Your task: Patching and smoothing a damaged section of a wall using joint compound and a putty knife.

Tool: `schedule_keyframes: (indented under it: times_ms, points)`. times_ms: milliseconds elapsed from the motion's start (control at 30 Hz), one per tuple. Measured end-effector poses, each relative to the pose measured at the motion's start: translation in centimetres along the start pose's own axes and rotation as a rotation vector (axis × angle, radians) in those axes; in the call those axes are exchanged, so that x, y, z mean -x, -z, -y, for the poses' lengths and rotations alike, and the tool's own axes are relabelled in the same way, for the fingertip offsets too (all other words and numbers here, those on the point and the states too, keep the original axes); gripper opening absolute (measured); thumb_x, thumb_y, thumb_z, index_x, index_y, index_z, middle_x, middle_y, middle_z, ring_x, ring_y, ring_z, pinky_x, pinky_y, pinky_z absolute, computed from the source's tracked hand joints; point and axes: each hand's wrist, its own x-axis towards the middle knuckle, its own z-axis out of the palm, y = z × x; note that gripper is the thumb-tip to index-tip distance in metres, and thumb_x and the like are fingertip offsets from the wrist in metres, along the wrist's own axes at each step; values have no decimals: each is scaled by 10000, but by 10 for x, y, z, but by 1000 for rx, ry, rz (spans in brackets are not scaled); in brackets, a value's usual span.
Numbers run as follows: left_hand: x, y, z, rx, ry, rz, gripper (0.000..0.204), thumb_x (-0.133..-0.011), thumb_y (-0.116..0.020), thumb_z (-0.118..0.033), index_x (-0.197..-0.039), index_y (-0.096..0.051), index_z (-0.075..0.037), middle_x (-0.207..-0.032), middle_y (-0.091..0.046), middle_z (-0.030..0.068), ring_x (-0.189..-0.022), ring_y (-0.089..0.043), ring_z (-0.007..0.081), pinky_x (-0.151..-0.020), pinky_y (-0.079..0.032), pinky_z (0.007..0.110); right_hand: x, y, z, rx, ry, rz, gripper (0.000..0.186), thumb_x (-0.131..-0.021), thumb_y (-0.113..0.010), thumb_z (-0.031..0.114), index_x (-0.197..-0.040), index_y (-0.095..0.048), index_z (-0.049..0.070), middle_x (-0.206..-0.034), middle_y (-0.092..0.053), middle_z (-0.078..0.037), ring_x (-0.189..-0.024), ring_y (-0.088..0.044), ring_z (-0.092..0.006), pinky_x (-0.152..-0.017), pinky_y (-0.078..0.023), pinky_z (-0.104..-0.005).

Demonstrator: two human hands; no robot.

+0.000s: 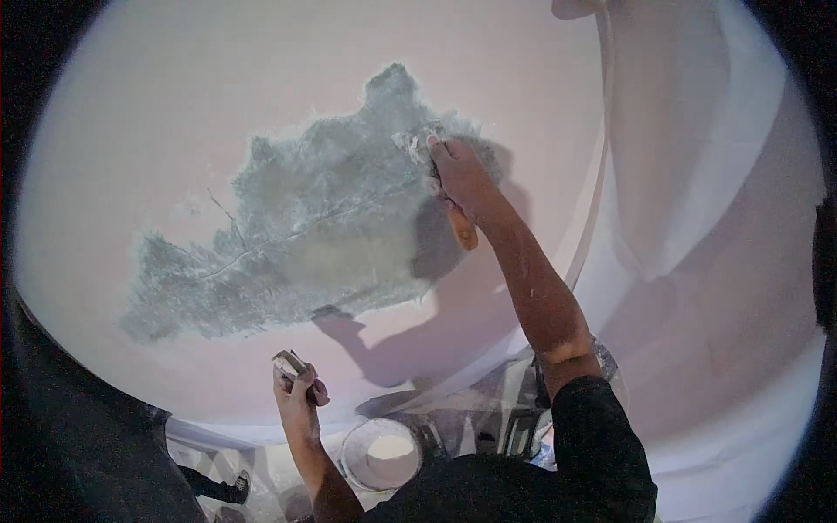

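Observation:
A pale pink wall [305,61] fills most of the view, with a ragged grey-green patch [323,200] across its middle. My right hand [468,181] is at the upper right part of this patch, closed on a putty knife with an orange-brown handle [464,228]. Its blade is mostly hidden by my fingers. Some whitish filler [408,145] shows on the wall by my fingertips. Lower and to the left, my left hand [298,399] is closed around a flat-edged tool [291,363] smeared with pale filler, apart from the wall; its exact kind is unclear.
Below, a white bucket [382,455] with pale material inside stands near my body. Dark equipment [520,429] sits to its right. Pale sheeting or wall surface [680,174] curves along the right. At the lower left, another person's dark-clothed leg and shoe [235,488] show.

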Motion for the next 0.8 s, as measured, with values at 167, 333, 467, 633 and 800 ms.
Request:
schedule_keyframes:
  times_ms: [167, 333, 467, 633, 800]
  points:
    - [2, -4, 4, 19, -40, 42, 325, -804, -572, -9, -1113, -490, -67, -804, -537, 35, -562, -525, 124, -473, -423, 254, -9, 4, -3, -11, -119, -83, 392, -1008, -436, 412, -791, -456, 85, -640, -481, -12, -455, -426, -87, -370, -357, -257]
    - [0, -2, 5, 15, -50, 22, 333, -804, -574, -13, -1123, -492, -62, -809, -542, 36, -564, -529, 126, -483, -433, 253, 8, 7, 41, -293, -428, -36, 351, -1009, -452, 381, -809, -440, 93, -643, -458, -10, -461, -421, -86, -343, -338, -258]
    - [1, -2, 4, 37, -71, 43, 332, -807, -574, -17, -1126, -497, -59, -808, -541, 35, -563, -531, 127, -476, -432, 256, 1, 6, -10, -217, -335, -1, 336, -1006, -464, 370, -824, -444, 88, -644, -446, -13, -461, -419, -88, -340, -338, -260]
    - [6, -2, -3, 2, -47, 30, 309, -808, -569, -8, -1104, -498, -63, -796, -531, 30, -560, -530, 126, -463, -426, 257, 11, -4, 24, -227, -352, -11, 343, -1002, -471, 382, -852, -457, 73, -655, -445, -23, -495, -449, -103, -356, -359, -265]
    - [13, -22, -13, 12, -37, 79, 246, -816, -577, -13, -1038, -492, -72, -781, -526, 21, -551, -528, 123, -457, -420, 250, 3, -23, -6, 319, 302, -126, 333, -920, -607, 286, -1067, -607, -13, -758, -609, -176, -676, -634, -269, -632, -507, -404]
